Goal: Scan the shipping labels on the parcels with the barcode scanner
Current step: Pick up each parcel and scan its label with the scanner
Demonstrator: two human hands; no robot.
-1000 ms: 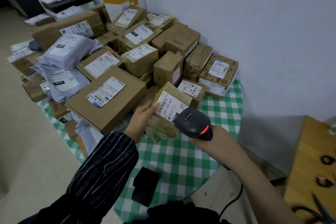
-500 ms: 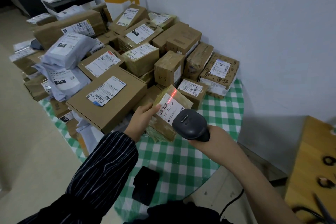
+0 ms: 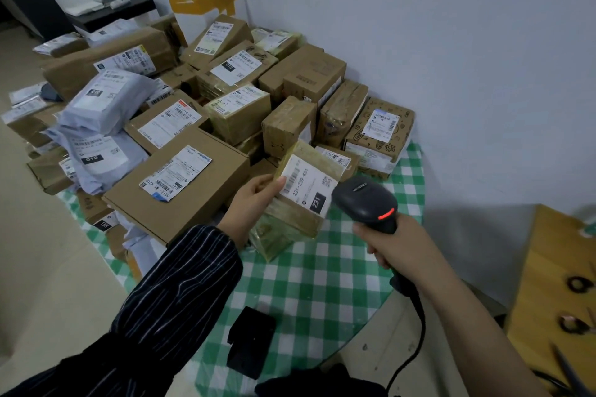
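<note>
We are drawing the scanner [image 3: 364,200] off the label [image 3: 306,185], beam gone, likely read; left hand [image 3: 254,203] fingers are gripping the parcel [image 3: 287,227], right hand [image 3: 395,245] fingers the scanner.

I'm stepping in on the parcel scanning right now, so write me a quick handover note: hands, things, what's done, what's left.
Left hand grips the tape-wrapped yellow-brown parcel, tilted over the green-and-white checked tablecloth, its white shipping label facing up.
Right hand grips the black corded barcode scanner, aimed at that label, red light lit.
Done: cannot tell; no beam shows on the label.
Left: confirm this scan, then the piled brown cardboard boxes and grey mailer bags behind.
</note>
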